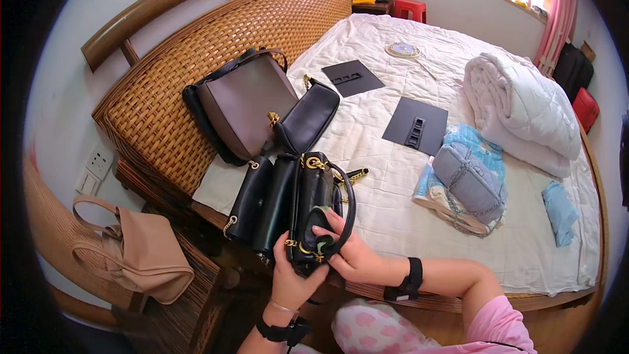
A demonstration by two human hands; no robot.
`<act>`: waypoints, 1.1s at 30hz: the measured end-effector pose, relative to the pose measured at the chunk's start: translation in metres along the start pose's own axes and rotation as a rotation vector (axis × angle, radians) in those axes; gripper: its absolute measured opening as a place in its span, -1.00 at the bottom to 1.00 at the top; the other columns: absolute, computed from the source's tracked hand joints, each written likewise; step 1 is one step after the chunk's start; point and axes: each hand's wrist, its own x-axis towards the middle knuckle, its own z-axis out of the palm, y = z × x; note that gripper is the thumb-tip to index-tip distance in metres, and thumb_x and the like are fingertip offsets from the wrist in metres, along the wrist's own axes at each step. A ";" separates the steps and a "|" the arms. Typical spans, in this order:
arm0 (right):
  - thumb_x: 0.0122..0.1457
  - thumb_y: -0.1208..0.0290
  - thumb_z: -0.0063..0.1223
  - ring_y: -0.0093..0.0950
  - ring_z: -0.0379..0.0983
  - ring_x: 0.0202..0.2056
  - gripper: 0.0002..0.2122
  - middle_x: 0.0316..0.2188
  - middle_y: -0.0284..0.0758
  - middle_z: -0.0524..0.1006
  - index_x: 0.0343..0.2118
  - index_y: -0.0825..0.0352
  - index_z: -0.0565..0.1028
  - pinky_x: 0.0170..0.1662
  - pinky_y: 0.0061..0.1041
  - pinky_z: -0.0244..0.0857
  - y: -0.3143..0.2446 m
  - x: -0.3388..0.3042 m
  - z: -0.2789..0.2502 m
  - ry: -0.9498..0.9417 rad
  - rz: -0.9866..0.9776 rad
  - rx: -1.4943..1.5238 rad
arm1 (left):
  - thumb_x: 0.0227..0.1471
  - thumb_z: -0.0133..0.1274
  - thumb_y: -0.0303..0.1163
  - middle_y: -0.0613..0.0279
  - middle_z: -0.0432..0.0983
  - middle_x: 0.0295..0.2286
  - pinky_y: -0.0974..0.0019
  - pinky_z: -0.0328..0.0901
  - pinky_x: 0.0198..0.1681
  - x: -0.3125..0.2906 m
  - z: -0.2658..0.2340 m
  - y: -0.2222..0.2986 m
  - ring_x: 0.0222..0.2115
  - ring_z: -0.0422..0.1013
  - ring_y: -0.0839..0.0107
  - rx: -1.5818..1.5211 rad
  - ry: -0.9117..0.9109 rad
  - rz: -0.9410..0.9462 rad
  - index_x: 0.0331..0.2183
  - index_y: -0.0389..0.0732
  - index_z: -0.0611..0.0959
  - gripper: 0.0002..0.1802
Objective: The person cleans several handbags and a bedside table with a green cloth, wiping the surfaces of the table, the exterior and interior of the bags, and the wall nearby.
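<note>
Both hands clamped on black handbag (pixel 313 206) at bed (pixel 393 177) edge: left hand (pixel 293 276) should steady its base, right hand (pixel 350 252) work the opening slowly.

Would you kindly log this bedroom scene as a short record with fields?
Setting: bed with wicker headboard
Left hand: grips the black bag from below
Right hand: fingers on the bag's front
Beside it: two more black bags, mauve bag
On bed: grey bag, white quilt, two dark boards
Off bed: tan bag
</note>
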 end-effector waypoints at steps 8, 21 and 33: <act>0.07 0.60 -0.05 -0.06 0.05 0.31 -0.36 0.26 -0.02 0.18 0.29 0.39 0.14 0.35 -0.27 -0.08 0.075 0.071 -0.011 0.230 0.121 0.265 | -0.09 0.32 -0.44 0.01 0.47 -0.11 0.32 0.40 -0.09 0.004 0.007 0.002 -0.14 0.46 0.34 -0.145 0.028 -0.060 0.14 -0.33 0.23 -0.17; -0.06 0.68 0.03 0.14 -0.07 0.32 -0.23 0.32 0.12 -0.02 0.32 0.33 0.09 0.32 -0.13 -0.04 0.026 0.021 0.003 -0.080 0.000 -0.026 | -0.10 0.37 -0.34 0.09 0.42 -0.12 0.29 0.33 -0.02 0.009 -0.002 -0.002 -0.12 0.38 0.38 -0.050 0.106 -0.121 0.09 -0.29 0.26 -0.18; -0.07 0.59 0.06 0.18 0.04 0.24 -0.22 0.24 0.19 0.07 0.30 0.45 0.04 0.29 -0.09 0.02 0.028 -0.001 0.010 -0.117 0.112 -0.364 | -0.23 0.46 -0.19 -0.10 0.51 -0.17 0.22 0.40 -0.11 0.010 -0.006 -0.004 -0.17 0.51 0.18 0.084 0.128 -0.056 0.08 -0.31 0.23 -0.03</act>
